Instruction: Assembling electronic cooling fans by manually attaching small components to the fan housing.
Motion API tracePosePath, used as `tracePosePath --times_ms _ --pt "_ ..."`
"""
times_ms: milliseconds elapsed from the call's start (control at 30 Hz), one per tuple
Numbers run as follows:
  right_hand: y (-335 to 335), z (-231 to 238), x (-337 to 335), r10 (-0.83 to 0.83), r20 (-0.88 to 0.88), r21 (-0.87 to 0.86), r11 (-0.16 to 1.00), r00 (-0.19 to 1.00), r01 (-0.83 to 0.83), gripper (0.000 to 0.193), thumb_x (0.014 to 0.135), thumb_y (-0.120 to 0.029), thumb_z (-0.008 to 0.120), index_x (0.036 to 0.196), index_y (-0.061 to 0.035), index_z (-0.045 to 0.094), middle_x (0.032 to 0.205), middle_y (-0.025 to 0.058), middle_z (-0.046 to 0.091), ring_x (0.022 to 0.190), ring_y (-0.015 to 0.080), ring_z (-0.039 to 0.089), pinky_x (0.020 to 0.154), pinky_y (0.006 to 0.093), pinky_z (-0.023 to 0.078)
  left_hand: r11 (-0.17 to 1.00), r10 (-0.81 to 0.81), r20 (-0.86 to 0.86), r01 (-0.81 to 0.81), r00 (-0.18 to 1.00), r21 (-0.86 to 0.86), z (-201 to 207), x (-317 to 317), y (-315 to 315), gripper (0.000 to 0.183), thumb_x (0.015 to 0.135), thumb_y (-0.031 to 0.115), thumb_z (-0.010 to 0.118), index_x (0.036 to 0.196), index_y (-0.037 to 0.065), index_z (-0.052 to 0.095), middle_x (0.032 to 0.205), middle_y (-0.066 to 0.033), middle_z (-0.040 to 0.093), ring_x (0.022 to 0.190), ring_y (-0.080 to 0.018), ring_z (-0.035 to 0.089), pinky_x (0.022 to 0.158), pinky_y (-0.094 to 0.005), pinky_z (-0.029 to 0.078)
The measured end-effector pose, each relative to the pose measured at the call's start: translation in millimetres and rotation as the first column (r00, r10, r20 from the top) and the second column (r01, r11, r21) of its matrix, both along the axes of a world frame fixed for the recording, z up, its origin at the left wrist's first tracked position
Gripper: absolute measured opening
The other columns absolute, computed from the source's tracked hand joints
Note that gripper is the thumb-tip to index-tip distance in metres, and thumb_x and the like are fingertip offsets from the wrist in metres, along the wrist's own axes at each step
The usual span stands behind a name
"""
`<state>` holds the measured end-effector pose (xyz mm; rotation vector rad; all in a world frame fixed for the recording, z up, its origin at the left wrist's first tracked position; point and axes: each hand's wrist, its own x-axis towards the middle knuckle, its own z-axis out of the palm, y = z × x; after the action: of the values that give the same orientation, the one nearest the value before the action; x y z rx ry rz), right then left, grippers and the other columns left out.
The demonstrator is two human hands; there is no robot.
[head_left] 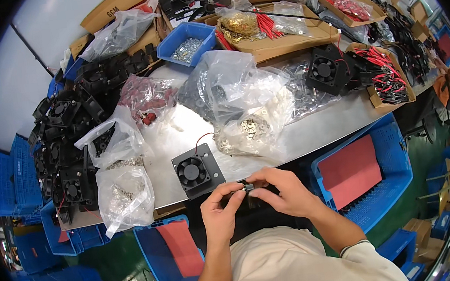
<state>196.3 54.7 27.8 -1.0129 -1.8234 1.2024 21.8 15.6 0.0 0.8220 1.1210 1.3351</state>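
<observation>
Just off the bench's front edge, my two hands meet around a small black cylindrical part [248,187]. My left hand [221,208] pinches its left end between thumb and fingers. From the other side, my right hand [281,189] grips it with thumb and forefinger. What exact kind of part it is, I cannot make out. Beside my left hand, a black panel with a small cooling fan [192,172] lies at the metal bench's [173,137] edge, a red wire rising from its top. Behind my hands, a clear plastic bag [254,129] holds silvery washer-like pieces.
Black fan units [69,150] are heaped on the left. A blue bin of small metal parts [189,45] stands at the back. Red and black leads fill a cardboard box [386,73] at right. Blue crates [366,173] flank me below the bench.
</observation>
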Motion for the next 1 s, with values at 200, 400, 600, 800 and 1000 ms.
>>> tracePosePath --times_ms 200,400,600,800,1000 --pt "-2 1 -2 -0.029 0.001 0.071 0.997 1.000 0.029 0.024 0.080 0.000 0.073 0.103 -0.0004 0.064 0.088 0.0099 0.064 0.074 0.0195 0.063 0.067 0.0290 0.050 0.999 0.019 -0.036 -0.017 0.999 0.049 3 1 0 0.014 0.084 -0.006 0.068 0.097 -0.001 0.070 0.097 -0.0039 0.066 0.083 -0.0069 0.056 0.074 -0.0192 0.043" --pt "-2 1 -4 -0.032 -0.040 -0.011 0.999 0.999 0.032 0.021 0.083 -0.001 0.070 0.103 0.0007 0.063 0.089 0.0110 0.063 0.075 0.0191 0.064 0.068 0.0285 0.051 1.000 0.006 -0.031 -0.005 0.999 0.029 2 0 -3 0.016 0.088 0.001 0.067 0.103 -0.001 0.067 0.097 -0.0050 0.065 0.084 -0.0080 0.055 0.075 -0.0206 0.043" --pt "-5 -14 1 -0.258 -0.468 -0.419 0.907 0.845 0.045 0.026 0.089 0.002 0.062 0.113 0.0020 0.053 0.103 0.0137 0.065 0.088 0.0206 0.067 0.079 0.0299 0.054 0.995 -0.039 0.647 0.089 0.761 -0.046 5 -1 -1 0.054 0.100 0.045 0.046 0.132 0.001 0.046 0.123 -0.0094 0.053 0.113 -0.0198 0.051 0.093 -0.0334 0.043" --pt "-26 -12 -11 -0.136 -0.630 -0.511 0.814 0.764 -0.276 0.025 0.092 0.002 0.056 0.116 -0.0005 0.048 0.118 0.0181 0.061 0.099 0.0252 0.066 0.087 0.0361 0.054 0.995 -0.016 0.696 0.080 0.718 -0.060 22 10 2 0.059 0.100 0.048 0.042 0.135 0.000 0.041 0.134 -0.0132 0.048 0.127 -0.0254 0.045 0.098 -0.0363 0.042" --pt "-14 -25 0 -0.368 -0.705 -0.633 0.711 0.606 -0.305 0.022 0.096 -0.005 0.054 0.117 -0.0015 0.048 0.120 0.0214 0.060 0.106 0.0297 0.065 0.091 0.0385 0.055 0.984 -0.178 0.448 0.166 0.876 0.068 18 13 -1 0.044 0.095 0.009 0.049 0.138 -0.001 0.040 0.143 -0.0204 0.044 0.131 -0.0282 0.045 0.101 -0.0388 0.044"
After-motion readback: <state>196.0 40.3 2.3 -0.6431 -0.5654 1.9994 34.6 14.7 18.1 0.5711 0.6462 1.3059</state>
